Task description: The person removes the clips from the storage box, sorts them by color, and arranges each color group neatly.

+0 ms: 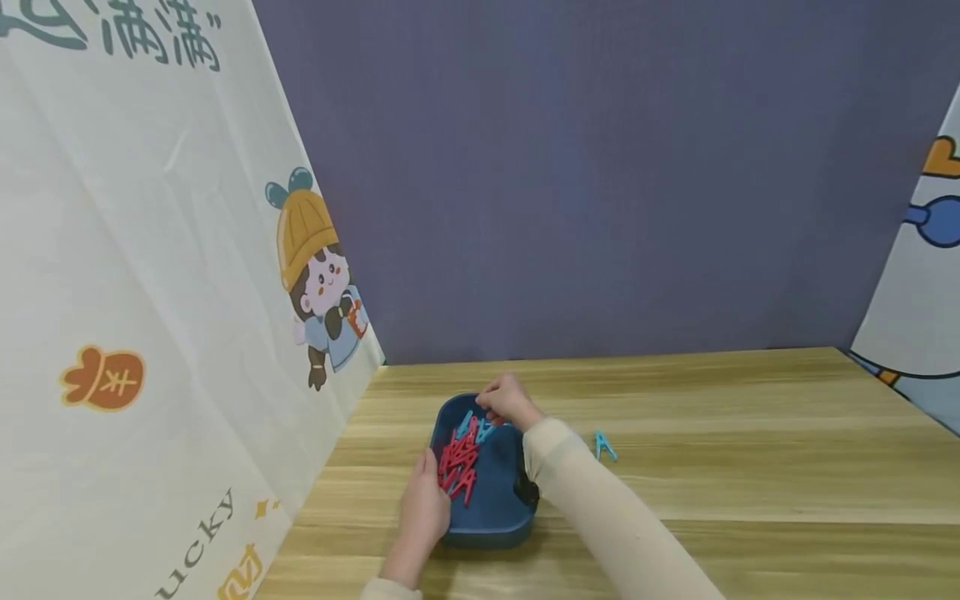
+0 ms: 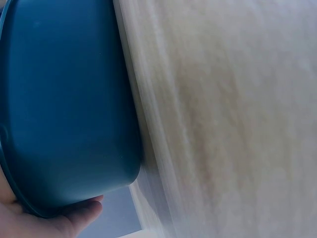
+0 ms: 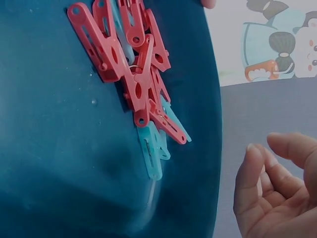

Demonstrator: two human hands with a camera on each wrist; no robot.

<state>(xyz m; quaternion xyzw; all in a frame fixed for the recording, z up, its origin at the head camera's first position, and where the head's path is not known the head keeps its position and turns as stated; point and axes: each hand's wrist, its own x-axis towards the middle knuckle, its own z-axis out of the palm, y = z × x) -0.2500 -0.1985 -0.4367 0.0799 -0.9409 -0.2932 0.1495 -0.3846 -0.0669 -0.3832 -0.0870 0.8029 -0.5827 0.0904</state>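
Head: left hand (image 1: 426,504) grips the basin's (image 1: 487,540) left rim, clothespins (image 1: 461,454) inside; right hand (image 1: 512,401) over its far edge, blue clothespin (image 1: 601,441) on the surface (image 1: 750,450) spreading wide rightward. Left wrist: fingers (image 2: 88,213) against its outer wall. Right wrist: right hand released — loosely bent — beside its edge.

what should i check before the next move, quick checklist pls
1. Left hand gripping the blue tray: ok.
2. Right hand fingers free of clips: ok, nothing between them.
3. Red clips inside the tray: ok.
4. Every blue clip inside too: not ok, one blue clip lies on the table to the right.
5. Tray base fully flat: cannot tell.
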